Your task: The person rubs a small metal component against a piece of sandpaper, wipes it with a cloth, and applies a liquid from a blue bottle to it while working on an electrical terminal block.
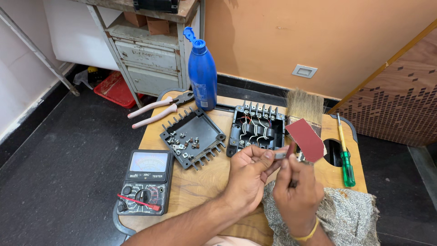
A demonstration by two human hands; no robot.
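The left hand (pixel 249 171) pinches a small grey metal piece (pixel 280 155) between thumb and fingers, just in front of the open black terminal box (pixel 256 128) with its wired contacts. The right hand (pixel 297 191), fingers closed, grips a sheet of reddish-brown sandpaper (pixel 306 139) that meets the metal piece. Both hands hover over the wooden desk (pixel 205 182), above a grey cloth (pixel 350 214). To the left lies the box's black cover (pixel 193 137) holding loose screws, with an analog multimeter (pixel 144 181), pliers (pixel 160 108) and a blue bottle (pixel 202 75) nearby. A paintbrush (pixel 304 105) and green-handled screwdriver (pixel 347 160) lie to the right.
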